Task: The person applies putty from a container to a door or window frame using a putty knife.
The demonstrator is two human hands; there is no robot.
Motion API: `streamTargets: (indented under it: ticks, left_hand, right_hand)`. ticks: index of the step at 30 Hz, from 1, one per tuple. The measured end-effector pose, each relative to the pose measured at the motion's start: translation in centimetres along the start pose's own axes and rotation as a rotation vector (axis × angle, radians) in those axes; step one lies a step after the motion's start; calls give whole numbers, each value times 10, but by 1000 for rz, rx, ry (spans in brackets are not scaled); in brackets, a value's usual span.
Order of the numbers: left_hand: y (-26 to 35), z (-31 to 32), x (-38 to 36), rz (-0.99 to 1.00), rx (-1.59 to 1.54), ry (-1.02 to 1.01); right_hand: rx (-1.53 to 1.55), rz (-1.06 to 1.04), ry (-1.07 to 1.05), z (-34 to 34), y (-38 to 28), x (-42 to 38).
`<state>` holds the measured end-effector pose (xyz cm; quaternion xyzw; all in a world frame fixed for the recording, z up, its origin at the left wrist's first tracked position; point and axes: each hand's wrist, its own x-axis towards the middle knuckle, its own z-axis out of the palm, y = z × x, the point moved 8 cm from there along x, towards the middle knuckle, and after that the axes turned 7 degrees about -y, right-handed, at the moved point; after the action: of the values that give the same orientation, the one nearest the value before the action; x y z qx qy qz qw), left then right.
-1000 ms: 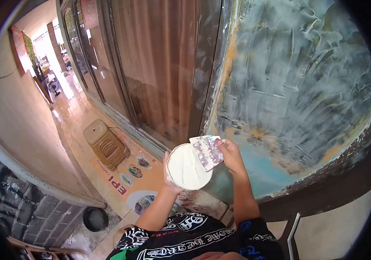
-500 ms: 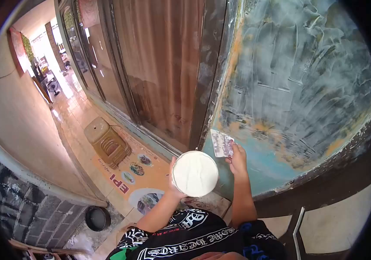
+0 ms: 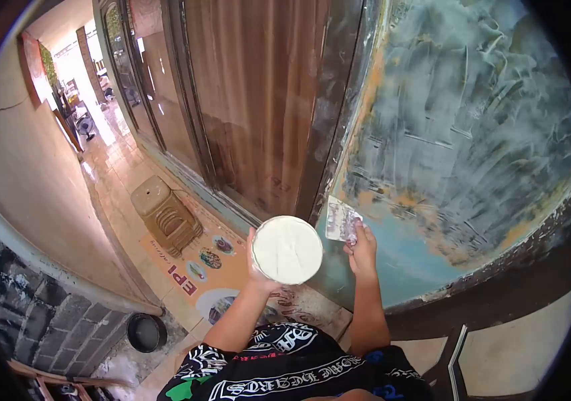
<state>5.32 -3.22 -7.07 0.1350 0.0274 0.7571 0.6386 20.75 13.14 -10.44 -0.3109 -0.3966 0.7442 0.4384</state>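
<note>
My left hand (image 3: 256,269) is wrapped round the side of a round tub of white putty (image 3: 287,249), whose white top faces up at me. Only part of the fingers and the palm edge show past the rim. In my right hand (image 3: 361,248) is a putty scraper (image 3: 342,219), pinched at its lower right edge, with its flat blade smeared white and pointing up and left. The scraper is just right of the tub, in front of the wall (image 3: 459,113). That wall carries grey-white smears of filler, with orange and turquoise patches along its lower part.
A brown plastic stool (image 3: 166,215) stands on an orange printed banner (image 3: 165,267) to the left. Glass panels with a brown curtain (image 3: 252,100) rise ahead. A black bucket (image 3: 146,332) sits by the grey block wall (image 3: 65,321). Farther off is a fan (image 3: 85,127).
The tub in my left hand has moved left and slightly up, widening the gap to the scraper. My right hand has barely shifted. The view has turned slightly.
</note>
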Motion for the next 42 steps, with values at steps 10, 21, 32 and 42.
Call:
streamTargets:
  ticks: [10, 21, 32, 42]
  left_hand:
    - [21, -11, 19, 91, -96, -99]
    - [24, -11, 20, 95, -88, -85]
    - [34, -5, 23, 112, -106, -124]
    - [31, -8, 24, 74, -91, -77]
  right_hand:
    - [-236, -141, -295, 82, -21, -23]
    - [-404, -189, -387, 106, -18, -15]
    - [-475, -235, -408, 113, -17, -8]
    - [-411, -181, -371, 108, -20, -7]
